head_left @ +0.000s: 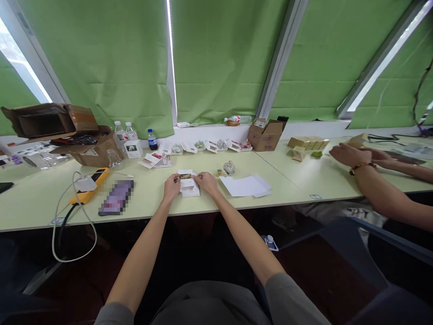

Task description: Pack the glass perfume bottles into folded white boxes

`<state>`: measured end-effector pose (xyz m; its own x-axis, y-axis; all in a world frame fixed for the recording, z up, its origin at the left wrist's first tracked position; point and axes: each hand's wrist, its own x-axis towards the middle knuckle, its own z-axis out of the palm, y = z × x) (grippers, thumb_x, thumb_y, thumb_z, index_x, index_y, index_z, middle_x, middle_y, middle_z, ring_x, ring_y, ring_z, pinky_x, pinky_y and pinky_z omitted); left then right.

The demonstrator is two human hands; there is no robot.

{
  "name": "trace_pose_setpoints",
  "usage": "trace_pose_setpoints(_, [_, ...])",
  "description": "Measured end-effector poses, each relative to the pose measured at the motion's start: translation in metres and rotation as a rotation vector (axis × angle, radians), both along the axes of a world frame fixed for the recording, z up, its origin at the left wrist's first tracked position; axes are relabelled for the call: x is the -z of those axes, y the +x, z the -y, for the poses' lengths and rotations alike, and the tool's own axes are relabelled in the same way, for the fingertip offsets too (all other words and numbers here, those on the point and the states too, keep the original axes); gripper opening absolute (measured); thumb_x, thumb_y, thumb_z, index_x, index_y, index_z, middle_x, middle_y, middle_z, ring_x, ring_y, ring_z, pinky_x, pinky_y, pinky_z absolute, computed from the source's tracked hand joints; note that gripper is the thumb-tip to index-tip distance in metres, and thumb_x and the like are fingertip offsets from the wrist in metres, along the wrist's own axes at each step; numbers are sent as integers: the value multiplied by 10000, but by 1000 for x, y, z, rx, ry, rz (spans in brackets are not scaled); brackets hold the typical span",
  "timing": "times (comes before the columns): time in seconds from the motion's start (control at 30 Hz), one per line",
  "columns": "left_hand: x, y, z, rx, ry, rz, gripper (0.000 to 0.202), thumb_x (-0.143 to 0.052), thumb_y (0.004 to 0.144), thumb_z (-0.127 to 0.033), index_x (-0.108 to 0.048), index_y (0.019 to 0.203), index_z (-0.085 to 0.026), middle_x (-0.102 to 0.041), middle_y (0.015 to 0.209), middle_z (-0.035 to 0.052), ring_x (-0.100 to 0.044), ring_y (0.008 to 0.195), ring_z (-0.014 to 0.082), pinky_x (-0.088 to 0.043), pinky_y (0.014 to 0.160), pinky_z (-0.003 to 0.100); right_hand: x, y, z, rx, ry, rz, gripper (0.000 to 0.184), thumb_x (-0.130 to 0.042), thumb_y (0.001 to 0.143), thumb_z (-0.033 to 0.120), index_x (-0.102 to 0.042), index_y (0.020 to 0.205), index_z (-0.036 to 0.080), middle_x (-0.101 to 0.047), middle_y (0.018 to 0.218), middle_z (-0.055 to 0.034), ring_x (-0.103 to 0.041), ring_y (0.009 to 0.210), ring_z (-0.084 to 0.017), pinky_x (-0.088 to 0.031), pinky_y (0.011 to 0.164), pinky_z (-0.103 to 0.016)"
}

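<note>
A small white carton lies on the table in front of me, with its flaps spread. Across its upper part is a small dark card with gold markings. My left hand pinches the card's left end. My right hand has its fingertips closed at the right end of the card, close to the carton. Just right of that hand stand a round glass bottle with a gold top and a tiny yellowish vial. White paper sheets lie nearer the table edge.
Along the back are opened white cartons with glass bottles and a brown cardboard box. To my left lie a phone, a yellow power strip and a looping cable. A co-worker's hands hold a box at right.
</note>
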<state>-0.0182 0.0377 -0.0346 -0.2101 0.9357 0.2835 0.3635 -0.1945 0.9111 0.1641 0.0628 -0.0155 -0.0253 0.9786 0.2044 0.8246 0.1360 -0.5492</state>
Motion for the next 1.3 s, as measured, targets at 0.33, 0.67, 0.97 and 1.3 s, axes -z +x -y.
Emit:
trace_pose_setpoints(0.33, [-2, 3, 2, 153, 27, 213, 670, -709, 737, -281, -407, 1332, -214, -514, 1351, 156, -616, 1063, 234, -499, 884, 373, 0, 11, -1, -132, -43, -304, 508, -581, 808, 577, -663, 1131, 194, -707, 967, -75, -628, 840, -188, -432, 693, -248])
trace_pose_setpoints(0.67, [-10, 1, 6, 137, 35, 381, 655, -714, 745, -304, -415, 1315, -180, -597, 1241, 158, -629, 1042, 236, -531, 846, 374, -5, 8, 9, -350, -181, -757, 813, -763, 686, 447, -456, 1367, 127, -651, 752, -22, -465, 498, -75, -363, 428, -193])
trace_pose_setpoints(0.97, [-14, 3, 11, 293, -88, 428, 631, -721, 723, -422, -534, 1260, -149, -662, 1141, 144, -669, 942, 227, -553, 792, 361, -11, 9, 9, -364, -83, -910, 534, -745, 701, 395, -621, 1156, 144, -696, 881, -66, -618, 714, -139, -506, 578, -222])
trace_pose_setpoints(1.3, [-25, 5, 19, 314, -61, 465, 616, -487, 835, -598, -543, 1269, -165, -635, 1190, 158, -653, 997, 254, -544, 782, 365, -12, 5, 15, -436, -82, -830, 386, -584, 841, 421, -668, 1132, 181, -693, 1056, -59, -635, 907, -188, -557, 701, -285])
